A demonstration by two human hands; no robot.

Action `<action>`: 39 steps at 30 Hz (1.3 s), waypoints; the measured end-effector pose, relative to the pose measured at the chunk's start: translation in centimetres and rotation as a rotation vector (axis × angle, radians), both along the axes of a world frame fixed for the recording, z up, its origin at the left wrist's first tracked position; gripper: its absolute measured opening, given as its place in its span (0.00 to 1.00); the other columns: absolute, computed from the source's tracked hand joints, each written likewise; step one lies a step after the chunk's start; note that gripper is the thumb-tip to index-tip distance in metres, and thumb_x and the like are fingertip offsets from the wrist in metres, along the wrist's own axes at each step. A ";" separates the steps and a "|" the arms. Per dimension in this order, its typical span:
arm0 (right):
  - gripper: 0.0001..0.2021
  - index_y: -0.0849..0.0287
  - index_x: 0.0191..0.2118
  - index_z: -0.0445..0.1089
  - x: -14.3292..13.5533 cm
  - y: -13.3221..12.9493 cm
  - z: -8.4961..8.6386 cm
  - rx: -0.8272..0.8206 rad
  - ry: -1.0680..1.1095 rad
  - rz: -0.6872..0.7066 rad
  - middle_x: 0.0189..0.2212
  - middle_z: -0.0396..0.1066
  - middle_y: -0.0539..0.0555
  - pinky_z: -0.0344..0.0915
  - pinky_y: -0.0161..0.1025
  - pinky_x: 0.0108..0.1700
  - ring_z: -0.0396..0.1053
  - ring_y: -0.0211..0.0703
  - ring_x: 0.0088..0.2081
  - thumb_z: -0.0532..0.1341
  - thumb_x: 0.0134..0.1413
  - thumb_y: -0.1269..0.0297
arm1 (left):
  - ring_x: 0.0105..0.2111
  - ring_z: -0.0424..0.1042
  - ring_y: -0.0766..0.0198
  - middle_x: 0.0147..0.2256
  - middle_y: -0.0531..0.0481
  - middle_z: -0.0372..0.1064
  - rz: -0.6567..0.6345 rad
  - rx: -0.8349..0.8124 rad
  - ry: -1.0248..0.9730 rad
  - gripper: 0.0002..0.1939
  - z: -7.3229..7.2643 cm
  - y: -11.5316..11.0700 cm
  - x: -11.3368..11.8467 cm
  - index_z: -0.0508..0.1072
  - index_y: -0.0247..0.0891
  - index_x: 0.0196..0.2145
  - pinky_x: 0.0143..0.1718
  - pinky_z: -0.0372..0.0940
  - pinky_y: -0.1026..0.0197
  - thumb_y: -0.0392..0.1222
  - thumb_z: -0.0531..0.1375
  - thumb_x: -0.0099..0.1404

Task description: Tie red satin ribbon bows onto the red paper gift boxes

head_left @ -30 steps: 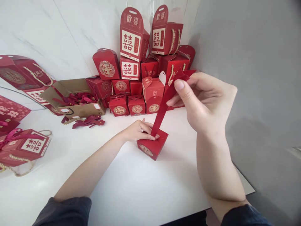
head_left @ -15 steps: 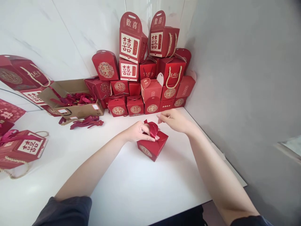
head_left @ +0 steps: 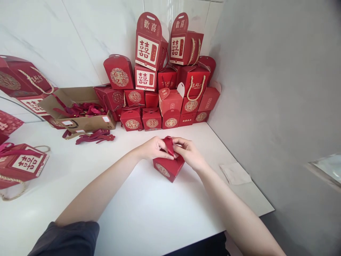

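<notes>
A small red gift box [head_left: 170,170] with a gold round emblem on its side stands on the white table in front of me. A shiny red ribbon [head_left: 168,145] rises in a loop from the top of this box. From the left, my left hand [head_left: 156,148] pinches the ribbon close to the lid. My right hand [head_left: 186,152] is closed on the ribbon from the other side, its fingertips partly hidden behind the loop. Both hands hide much of the lid.
Many red gift boxes [head_left: 170,99] are stacked against the tiled wall. A cardboard box [head_left: 87,124] holds dark red ribbons, with more ribbons [head_left: 96,137] before it. At left lies a ribboned box [head_left: 26,161]. A folded white cloth [head_left: 236,173] lies near the grey wall.
My right hand has come down and left from above the box onto the ribbon, closing on it. My left hand keeps its pinch. The view has shifted slightly.
</notes>
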State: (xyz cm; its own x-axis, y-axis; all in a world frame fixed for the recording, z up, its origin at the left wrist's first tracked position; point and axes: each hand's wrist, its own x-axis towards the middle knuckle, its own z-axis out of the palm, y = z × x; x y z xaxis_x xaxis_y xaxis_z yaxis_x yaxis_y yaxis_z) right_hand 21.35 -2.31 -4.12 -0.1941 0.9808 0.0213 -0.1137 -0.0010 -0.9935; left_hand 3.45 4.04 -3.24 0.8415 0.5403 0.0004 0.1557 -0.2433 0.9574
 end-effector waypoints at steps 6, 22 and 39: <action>0.12 0.56 0.30 0.70 0.2 0.1 -0.3 -0.043 0.232 -0.167 0.29 0.74 0.50 0.66 0.39 0.39 0.70 0.40 0.31 0.67 0.48 0.54 | 0.43 0.77 0.56 0.39 0.43 0.79 -0.007 0.019 -0.021 0.12 0.3 -0.1 0.1 0.81 0.35 0.37 0.49 0.71 0.58 0.41 0.69 0.54; 0.25 0.56 0.47 0.66 0.7 -0.4 -0.1 0.000 0.100 -0.145 0.31 0.72 0.48 0.65 0.38 0.38 0.69 0.38 0.30 0.71 0.43 0.57 | 0.41 0.78 0.58 0.38 0.43 0.79 -0.018 0.037 -0.029 0.10 0.3 0.0 0.1 0.82 0.35 0.35 0.46 0.71 0.59 0.39 0.69 0.54; 0.04 0.57 0.35 0.72 0.5 -4.0 0.8 1.140 -0.514 -0.506 0.30 0.77 0.52 0.70 0.39 0.36 0.73 0.41 0.31 0.62 0.57 0.72 | 0.38 0.73 0.62 0.33 0.46 0.74 0.011 0.084 0.060 0.11 1.4 0.1 0.0 0.82 0.35 0.30 0.42 0.66 0.61 0.46 0.64 0.61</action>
State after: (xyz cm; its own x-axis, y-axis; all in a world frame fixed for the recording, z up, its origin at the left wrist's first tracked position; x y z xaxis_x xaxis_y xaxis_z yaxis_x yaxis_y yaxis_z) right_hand 21.84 -6.26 -3.37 -0.0512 0.4312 0.9008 0.5263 0.7782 -0.3426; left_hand 3.42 4.12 -1.84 0.8351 0.5501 -0.0042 0.2154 -0.3200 0.9226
